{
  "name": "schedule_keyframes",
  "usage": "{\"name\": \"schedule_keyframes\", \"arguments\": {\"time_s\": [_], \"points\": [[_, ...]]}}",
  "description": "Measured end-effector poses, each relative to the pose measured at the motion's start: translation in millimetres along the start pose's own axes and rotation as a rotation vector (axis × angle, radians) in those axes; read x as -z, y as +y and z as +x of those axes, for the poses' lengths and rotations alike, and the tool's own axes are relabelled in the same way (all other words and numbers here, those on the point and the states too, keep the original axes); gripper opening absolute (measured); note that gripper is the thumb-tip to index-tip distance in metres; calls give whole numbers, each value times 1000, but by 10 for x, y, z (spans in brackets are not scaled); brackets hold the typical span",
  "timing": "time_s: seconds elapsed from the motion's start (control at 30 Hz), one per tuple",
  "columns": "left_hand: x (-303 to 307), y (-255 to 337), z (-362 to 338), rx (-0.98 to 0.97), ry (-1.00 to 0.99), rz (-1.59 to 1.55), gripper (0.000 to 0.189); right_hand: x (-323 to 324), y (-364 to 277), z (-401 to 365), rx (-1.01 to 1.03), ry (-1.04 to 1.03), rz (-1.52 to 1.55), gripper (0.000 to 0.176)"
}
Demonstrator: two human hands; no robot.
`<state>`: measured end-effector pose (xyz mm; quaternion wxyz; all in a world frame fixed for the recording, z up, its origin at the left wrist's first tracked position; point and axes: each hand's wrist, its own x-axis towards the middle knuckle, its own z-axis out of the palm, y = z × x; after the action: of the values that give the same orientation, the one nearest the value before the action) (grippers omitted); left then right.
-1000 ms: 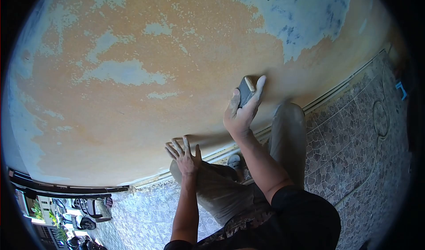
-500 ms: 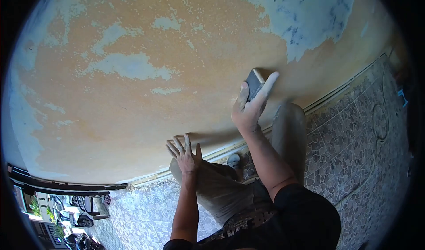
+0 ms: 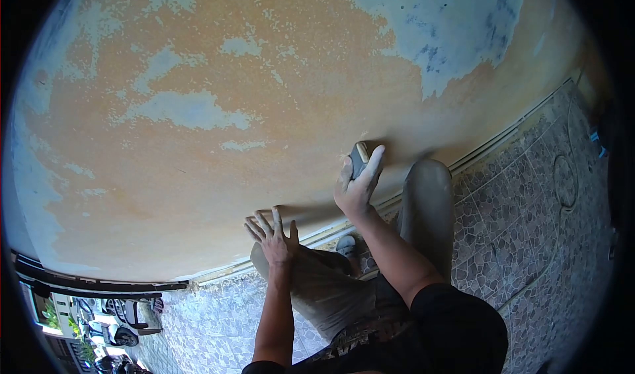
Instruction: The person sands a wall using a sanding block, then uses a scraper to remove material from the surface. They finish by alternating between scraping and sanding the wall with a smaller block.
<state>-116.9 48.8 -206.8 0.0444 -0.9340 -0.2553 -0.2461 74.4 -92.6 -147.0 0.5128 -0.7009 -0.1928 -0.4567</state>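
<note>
Head view: right hand (image 3: 357,192) grasps grey sanding block (image 3: 358,165) against patchy painted wall (image 3: 297,109); left hand (image 3: 276,245), released and splayed, rests against wall near its lower edge.

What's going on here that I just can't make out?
All in the head view:
Wall-facing side of the grey block: hidden by the block itself.
Some fingers of the right hand: hidden by that hand.
Palm of the left hand: hidden by its back.
Rest of the wall: cut off by the top edge.
Blue object: too small and blurred to identify.
</note>
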Motion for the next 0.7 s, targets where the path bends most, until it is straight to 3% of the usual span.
{"name": "schedule_keyframes", "arguments": {"time_s": [0.03,0.1,0.17,0.27,0.37,0.5,0.57,0.6,0.7], "points": [[-14,11,-24,-3,3,-3,66,79,25,-117,3,4,-2,71],[-40,-29,-22,-45,66,-6,67,161,59,-268,-141,-275,122,72],[58,-20,-16,-40,20,-9,67,177,-155,185,-205,-155,207,73],[58,-9,-39,-21,-12,-25,67,161,-286,1051,-121,84,141,73],[1,-40,-16,-30,21,-10,68,122,-301,1004,-186,110,210,73],[7,-35,-33,-29,20,-14,69,44,-1,-66,-83,58,62,70],[-3,-14,41,-40,12,-23,69,118,90,-269,-85,-196,121,69],[-2,-3,68,-42,23,-26,69,167,-10,-127,-161,-210,119,70],[82,7,-23,-14,-29,-31,67,135,-225,786,-205,40,190,70]]}}
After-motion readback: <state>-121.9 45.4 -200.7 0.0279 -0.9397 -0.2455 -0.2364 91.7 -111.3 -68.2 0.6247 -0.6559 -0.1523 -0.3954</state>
